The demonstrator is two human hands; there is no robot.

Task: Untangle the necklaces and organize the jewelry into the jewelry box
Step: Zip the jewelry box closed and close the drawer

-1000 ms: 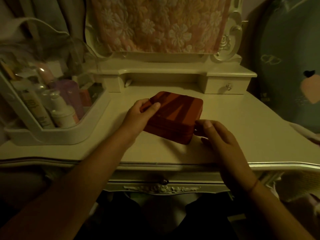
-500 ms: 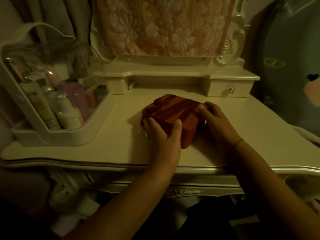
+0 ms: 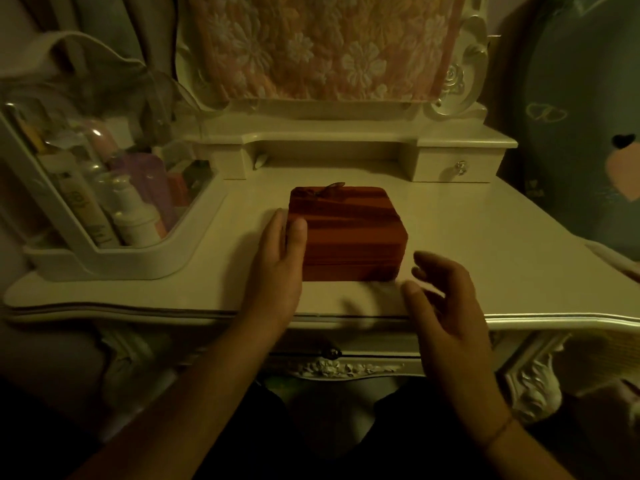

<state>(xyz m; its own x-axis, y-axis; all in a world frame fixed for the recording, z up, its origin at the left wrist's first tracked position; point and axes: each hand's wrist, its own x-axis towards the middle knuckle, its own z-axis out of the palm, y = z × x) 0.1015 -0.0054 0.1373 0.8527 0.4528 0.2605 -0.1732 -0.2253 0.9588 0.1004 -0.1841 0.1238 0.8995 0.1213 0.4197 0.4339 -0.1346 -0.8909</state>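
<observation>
Cream dressing table (image 3: 467,265) holds an organizer (image 3: 114,261) of bottles (image 3: 138,220); floral cloth (image 3: 329,46) hangs behind.

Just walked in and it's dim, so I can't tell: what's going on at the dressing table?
A person has a closed red jewelry box before them on the dressing table. Their left hand rests flat against the box's left side, thumb on the lid. Their right hand hovers by its front right corner, fingers relaxed, touching nothing. No necklaces are in view; the box is not yet opened.
</observation>
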